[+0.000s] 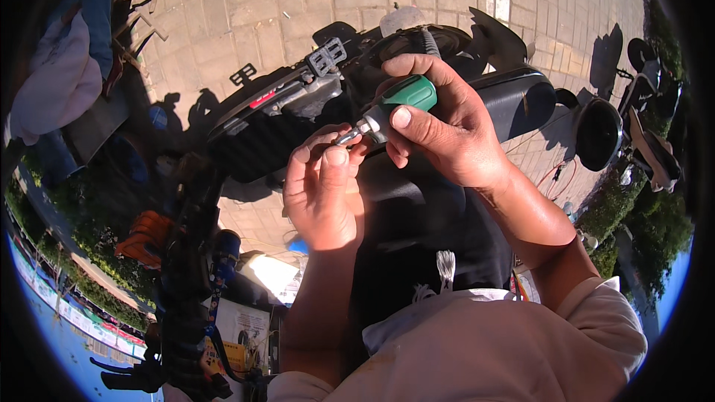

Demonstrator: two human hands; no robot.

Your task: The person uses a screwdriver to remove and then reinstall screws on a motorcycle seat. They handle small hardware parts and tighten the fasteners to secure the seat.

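In my right hand (454, 130) is a short screwdriver with a green and dark grey handle (411, 94). Its thumb presses on the grey part and the fingers curl round the handle. A silver bit (347, 136) sits at the screwdriver's front and points to the lower left. My left hand (325, 186) pinches that bit between thumb and fingers, so its tip is partly hidden. Both hands are close together above a black scooter, whose black and grey body part (287, 108) lies just past my left fingers.
The scooter's black seat (518, 104) extends to the right of my right hand. Brick paving (246, 26) spreads behind. At the left are a person in a pale top (59, 78) and an orange item (144, 240). Another parked scooter (599, 134) stands at the right.
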